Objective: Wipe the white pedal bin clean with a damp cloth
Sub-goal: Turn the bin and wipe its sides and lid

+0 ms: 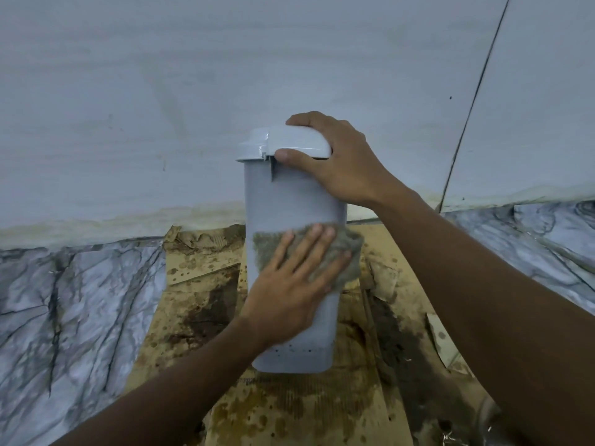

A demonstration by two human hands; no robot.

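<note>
The white pedal bin (277,204) stands upright on stained cardboard, close to the wall. Its lid is down. My right hand (338,162) grips the lid from the right, thumb on the near edge and fingers curled over the top. My left hand (289,284) presses a grey-brown cloth (349,252) flat against the bin's near side, about halfway up, with the fingers straight and spread. Small dark specks dot the bin near its base.
A pale wall (161,107) rises just behind the bin. Stained, wet brown cardboard (289,413) covers the floor under it. Marble-patterned floor (64,300) lies to the left and right. Torn cardboard scraps (441,336) lie at the right.
</note>
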